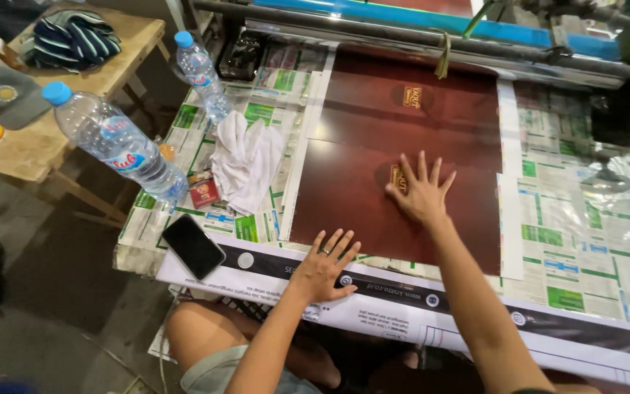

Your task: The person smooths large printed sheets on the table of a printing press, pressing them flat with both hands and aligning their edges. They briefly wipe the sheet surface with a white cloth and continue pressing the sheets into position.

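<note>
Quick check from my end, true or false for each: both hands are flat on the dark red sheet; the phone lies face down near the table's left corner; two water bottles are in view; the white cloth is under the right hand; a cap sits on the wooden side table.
1. Both hands are flat on the dark red sheet. False: only the right hand is on it; the left hand presses the white printed strip at the table's near edge.
2. The phone lies near the left corner. True, though which face is up cannot be told.
3. Two water bottles are in view. True: one lying, one upright.
4. The white cloth is under the right hand. False: it lies apart, left of the sheet.
5. A cap sits on the wooden side table. True.
</note>
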